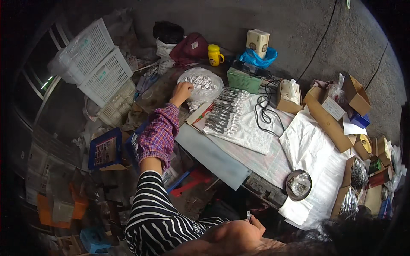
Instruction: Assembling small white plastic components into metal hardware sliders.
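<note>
My left hand (182, 93), in a purple plaid sleeve cover, is at the near left edge of a clear plastic bag (215, 81) full of small metal parts (201, 82). Its fingers are curled in, and what they hold, if anything, is hidden. Low in the view, my right hand (257, 225) grips a small silvery piece (248, 215) that sticks up from its fingers; my body hides part of this hand. Right of the bag, several metal pieces with pale handles (228, 110) lie in rows on a white sheet (258, 143).
A black cable (267, 113) loops beside the rows. On the right stand a round dark dish (298, 185) of small parts, an open carton (290, 97) and boxes of thin metal rods (358, 174). A green basket (243, 80) and yellow mug (215, 55) stand behind; white crates (105, 77) are stacked left.
</note>
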A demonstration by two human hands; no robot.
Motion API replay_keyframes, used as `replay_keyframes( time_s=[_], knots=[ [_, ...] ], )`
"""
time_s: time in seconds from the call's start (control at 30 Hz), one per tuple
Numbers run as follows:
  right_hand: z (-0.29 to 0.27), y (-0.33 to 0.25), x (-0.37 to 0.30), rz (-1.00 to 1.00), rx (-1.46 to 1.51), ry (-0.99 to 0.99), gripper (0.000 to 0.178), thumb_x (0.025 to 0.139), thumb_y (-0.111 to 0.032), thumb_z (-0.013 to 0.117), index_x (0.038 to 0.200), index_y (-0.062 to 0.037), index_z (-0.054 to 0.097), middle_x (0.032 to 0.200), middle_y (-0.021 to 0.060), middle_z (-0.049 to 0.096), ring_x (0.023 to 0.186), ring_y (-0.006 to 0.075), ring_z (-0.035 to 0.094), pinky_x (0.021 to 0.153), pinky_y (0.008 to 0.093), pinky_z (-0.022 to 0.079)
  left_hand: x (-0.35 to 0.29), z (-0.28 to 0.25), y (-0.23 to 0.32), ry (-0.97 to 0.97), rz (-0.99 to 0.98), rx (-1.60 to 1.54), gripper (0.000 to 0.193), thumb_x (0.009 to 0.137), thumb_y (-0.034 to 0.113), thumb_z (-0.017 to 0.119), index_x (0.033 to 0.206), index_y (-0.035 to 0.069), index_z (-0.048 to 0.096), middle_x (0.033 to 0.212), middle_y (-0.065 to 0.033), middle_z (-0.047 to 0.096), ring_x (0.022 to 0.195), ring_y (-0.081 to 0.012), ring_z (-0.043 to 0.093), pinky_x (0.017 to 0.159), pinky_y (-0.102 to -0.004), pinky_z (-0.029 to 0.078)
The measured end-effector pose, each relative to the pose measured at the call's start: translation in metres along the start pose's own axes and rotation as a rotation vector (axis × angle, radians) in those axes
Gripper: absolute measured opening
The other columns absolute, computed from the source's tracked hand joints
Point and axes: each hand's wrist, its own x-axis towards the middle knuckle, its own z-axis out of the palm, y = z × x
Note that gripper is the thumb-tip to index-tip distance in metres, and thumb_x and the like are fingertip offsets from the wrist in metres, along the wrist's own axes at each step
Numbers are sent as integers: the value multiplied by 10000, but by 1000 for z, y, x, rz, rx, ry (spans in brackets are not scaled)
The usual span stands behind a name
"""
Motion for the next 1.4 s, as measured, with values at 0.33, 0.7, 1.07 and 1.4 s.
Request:
replay_keyframes(
  time_s=[0.33,0.7,1.07,1.4],
  knots=[
    [-6,-19,9,-52,-23,80,199,810,-39,628,991,41,615,686,132,568,566,189,553,520,274,424,7,-3,-9,-43,-49,-163,149,788,8,544,845,16,681,785,-139,671,778,-250,659,647,-354,488],
    [-13,-5,14,105,38,-173,194,807,-39,631,976,54,611,659,135,554,541,192,536,504,286,414,13,-15,-4,-187,-179,-215,121,762,86,618,841,41,699,797,-164,658,765,-276,635,700,-364,497],
    [-13,-6,12,108,54,-152,189,804,-34,630,979,37,613,665,128,552,538,196,527,501,287,410,12,-10,4,-113,-53,-164,132,721,36,607,827,60,683,774,-113,657,707,-246,636,666,-320,490],
    [-10,-9,12,56,50,-93,183,807,-39,631,972,37,615,660,134,548,535,198,525,497,292,407,29,-14,14,135,-644,-1163,106,916,68,496,1006,84,550,975,-43,594,874,-157,584,730,-285,482]
  ],
)
